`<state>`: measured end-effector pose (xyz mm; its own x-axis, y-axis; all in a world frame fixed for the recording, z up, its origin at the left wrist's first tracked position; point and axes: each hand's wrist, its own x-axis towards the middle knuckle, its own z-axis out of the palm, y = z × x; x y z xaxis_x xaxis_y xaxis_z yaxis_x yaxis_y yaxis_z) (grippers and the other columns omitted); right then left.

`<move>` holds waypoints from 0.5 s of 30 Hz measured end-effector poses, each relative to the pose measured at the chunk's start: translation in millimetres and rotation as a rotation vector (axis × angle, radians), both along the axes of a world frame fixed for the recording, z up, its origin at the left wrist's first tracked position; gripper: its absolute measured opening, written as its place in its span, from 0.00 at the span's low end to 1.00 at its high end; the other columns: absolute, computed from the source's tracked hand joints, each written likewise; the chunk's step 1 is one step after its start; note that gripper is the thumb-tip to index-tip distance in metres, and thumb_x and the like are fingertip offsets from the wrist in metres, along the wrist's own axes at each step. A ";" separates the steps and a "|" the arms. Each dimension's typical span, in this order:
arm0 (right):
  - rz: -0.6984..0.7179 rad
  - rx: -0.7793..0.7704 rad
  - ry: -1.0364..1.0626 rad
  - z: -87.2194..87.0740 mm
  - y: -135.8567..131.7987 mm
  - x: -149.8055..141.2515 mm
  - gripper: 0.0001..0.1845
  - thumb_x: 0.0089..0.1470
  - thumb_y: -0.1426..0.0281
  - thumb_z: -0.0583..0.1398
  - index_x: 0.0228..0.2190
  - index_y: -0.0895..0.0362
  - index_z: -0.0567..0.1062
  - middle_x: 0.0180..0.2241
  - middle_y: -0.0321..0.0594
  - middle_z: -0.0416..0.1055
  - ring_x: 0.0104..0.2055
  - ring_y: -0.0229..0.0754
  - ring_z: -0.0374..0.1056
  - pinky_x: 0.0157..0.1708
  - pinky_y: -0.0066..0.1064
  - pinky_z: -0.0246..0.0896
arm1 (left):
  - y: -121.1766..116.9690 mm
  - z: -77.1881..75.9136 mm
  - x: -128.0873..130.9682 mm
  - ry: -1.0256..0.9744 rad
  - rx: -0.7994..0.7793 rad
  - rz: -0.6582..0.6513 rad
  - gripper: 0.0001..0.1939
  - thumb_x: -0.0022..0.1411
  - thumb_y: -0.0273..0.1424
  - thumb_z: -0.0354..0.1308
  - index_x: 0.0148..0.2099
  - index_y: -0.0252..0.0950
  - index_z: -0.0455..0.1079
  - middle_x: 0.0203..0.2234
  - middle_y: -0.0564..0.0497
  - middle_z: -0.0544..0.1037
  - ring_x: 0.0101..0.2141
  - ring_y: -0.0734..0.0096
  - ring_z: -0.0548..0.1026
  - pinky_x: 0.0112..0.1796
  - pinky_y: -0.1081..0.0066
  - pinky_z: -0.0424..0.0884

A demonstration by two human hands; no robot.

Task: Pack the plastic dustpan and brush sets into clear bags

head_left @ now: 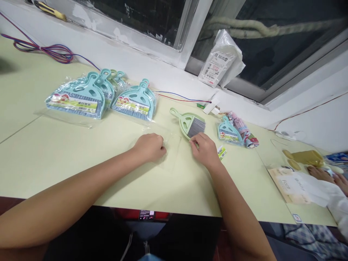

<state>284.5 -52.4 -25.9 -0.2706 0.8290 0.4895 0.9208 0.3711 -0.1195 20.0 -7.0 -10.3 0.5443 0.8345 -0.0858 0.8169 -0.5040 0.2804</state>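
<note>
Looks like a small packing workshop, not a home: long pale green table (54, 156) under a window (152, 18), bagged dustpan sets (81, 96) stacked on it, loose wires (43, 49), another worker's hands (328, 175) at the table's far end.

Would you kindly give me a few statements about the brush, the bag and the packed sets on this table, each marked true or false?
1. The right hand touches the green brush at its bristle end. True.
2. The left hand rests on a clear plastic bag. True.
3. The green brush is sealed in a bag. False: it lies bare on the table.
4. The packed dustpan sets at far left are red. False: mostly light blue.
5. A co-worker's hand shows at the right edge. True.
</note>
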 end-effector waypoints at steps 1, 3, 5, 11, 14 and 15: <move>0.005 0.000 -0.001 0.1 -0.3 -0.1 0.07 0.65 0.72 0.56 0.33 0.53 0.71 0.32 0.42 0.71 0.37 0.48 0.68 0.38 0.37 0.61 | 2.3 -0.3 -1.0 -0.004 0.006 0.011 0.13 0.59 0.35 0.51 0.30 0.37 0.75 0.31 0.41 0.81 0.31 0.55 0.78 0.25 0.64 0.58; 0.008 -0.001 -0.001 0.1 -0.9 0.1 0.07 0.65 0.72 0.56 0.33 0.53 0.71 0.32 0.42 0.71 0.37 0.48 0.68 0.38 0.37 0.61 | 7.4 -0.9 -3.1 -0.017 0.017 0.034 0.13 0.60 0.35 0.51 0.30 0.37 0.75 0.31 0.40 0.81 0.32 0.54 0.78 0.25 0.64 0.59; 0.007 -0.004 0.000 0.3 -1.2 0.4 0.07 0.65 0.72 0.56 0.33 0.53 0.71 0.32 0.42 0.71 0.37 0.48 0.68 0.38 0.37 0.60 | 12.3 -1.0 -5.5 -0.033 0.029 0.057 0.13 0.60 0.35 0.51 0.30 0.37 0.75 0.31 0.40 0.81 0.33 0.53 0.78 0.26 0.63 0.59; 0.010 -0.002 0.008 1.8 -1.7 0.5 0.07 0.65 0.71 0.56 0.33 0.53 0.71 0.32 0.42 0.71 0.37 0.48 0.68 0.38 0.38 0.60 | 19.2 -1.2 -9.9 -0.083 0.097 0.106 0.11 0.60 0.33 0.52 0.28 0.37 0.72 0.28 0.41 0.79 0.31 0.52 0.78 0.25 0.63 0.58; 0.032 0.009 0.015 2.8 -2.4 -0.7 0.07 0.65 0.71 0.56 0.34 0.53 0.71 0.32 0.42 0.72 0.38 0.48 0.68 0.38 0.38 0.61 | 22.8 -3.4 -11.1 -0.137 0.105 0.126 0.09 0.61 0.31 0.53 0.29 0.38 0.72 0.28 0.40 0.79 0.33 0.51 0.78 0.26 0.63 0.60; 0.041 0.010 0.016 3.0 -2.7 -1.2 0.07 0.65 0.71 0.56 0.34 0.53 0.72 0.33 0.42 0.72 0.38 0.48 0.68 0.38 0.38 0.61 | 24.6 -3.9 -11.9 -0.160 0.109 0.138 0.08 0.61 0.30 0.54 0.31 0.38 0.72 0.29 0.40 0.79 0.34 0.51 0.78 0.27 0.63 0.61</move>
<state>283.4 -55.1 -22.8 -0.2958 0.8123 0.5027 0.9029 0.4096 -0.1305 8.2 17.6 -14.3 0.4239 0.9015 0.0875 0.8296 -0.4253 0.3618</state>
